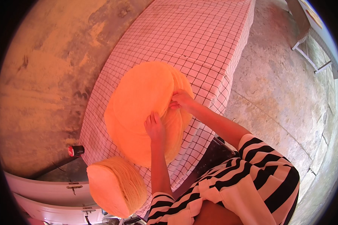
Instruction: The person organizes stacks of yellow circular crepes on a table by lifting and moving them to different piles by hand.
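Note:
A broad pile of thin, round, orange-yellow sheets [142, 90] lies on the checked tablecloth, its layers fanned out unevenly. My right hand [183, 101] is at the right rim of the upper sheet, thumb and fingers pinched together on its edge. Lower down on the same rim, my left hand [155, 127] has its fingers bent over the sheet's edge; their tips are partly hidden. Closer to me on the left, a thick stack of similar round sheets [118, 187] is tilted so that its many layered edges show.
The pink-lit checked tablecloth [199, 33] covers a long table. A small black and red container [76, 151] is beyond its left edge. White curved panels with latches [49, 193] stand at lower left. Another table [315, 41] is at far right over a concrete floor [278, 93].

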Tool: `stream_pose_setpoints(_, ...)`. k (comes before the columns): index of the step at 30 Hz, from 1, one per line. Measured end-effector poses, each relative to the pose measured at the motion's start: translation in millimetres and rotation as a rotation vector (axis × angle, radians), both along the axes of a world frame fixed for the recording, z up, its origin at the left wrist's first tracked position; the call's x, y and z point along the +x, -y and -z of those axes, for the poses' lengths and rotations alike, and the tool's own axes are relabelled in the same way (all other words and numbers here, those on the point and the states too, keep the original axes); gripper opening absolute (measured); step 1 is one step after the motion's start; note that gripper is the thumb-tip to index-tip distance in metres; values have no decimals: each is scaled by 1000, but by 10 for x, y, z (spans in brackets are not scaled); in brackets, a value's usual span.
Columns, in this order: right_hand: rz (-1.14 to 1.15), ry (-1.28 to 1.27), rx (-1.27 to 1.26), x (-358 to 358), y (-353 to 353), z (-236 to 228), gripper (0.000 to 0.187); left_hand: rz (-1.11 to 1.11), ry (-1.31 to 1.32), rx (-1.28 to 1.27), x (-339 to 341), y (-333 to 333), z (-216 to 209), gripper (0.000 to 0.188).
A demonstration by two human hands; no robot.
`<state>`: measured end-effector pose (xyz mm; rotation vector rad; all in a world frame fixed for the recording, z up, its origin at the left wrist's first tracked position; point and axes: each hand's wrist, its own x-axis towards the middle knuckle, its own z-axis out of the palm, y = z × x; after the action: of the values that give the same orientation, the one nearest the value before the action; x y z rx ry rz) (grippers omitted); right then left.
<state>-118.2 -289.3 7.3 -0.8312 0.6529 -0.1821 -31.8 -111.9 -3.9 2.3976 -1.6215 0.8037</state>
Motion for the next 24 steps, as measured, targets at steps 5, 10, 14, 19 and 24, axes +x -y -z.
stream_pose_setpoints(5,25,13,-19,-13,-39,-83,28,53,-38,-27,-151,27,-125,40)
stream_pose_setpoints(10,77,99,-17,23,-60,-177,30,-47,-85,79,300,35,-282,31)
stream_pose_setpoints(14,312,49,-200,-49,204,236,33,-154,101,-134,539,249,-1183,27)
stream_pose_setpoints(19,290,-47,-142,-140,321,312,31,31,88,-117,263,284,-953,24)
stream_pose_setpoints(24,223,-193,-302,-67,283,310,26,-14,-68,32,16,137,-146,23)
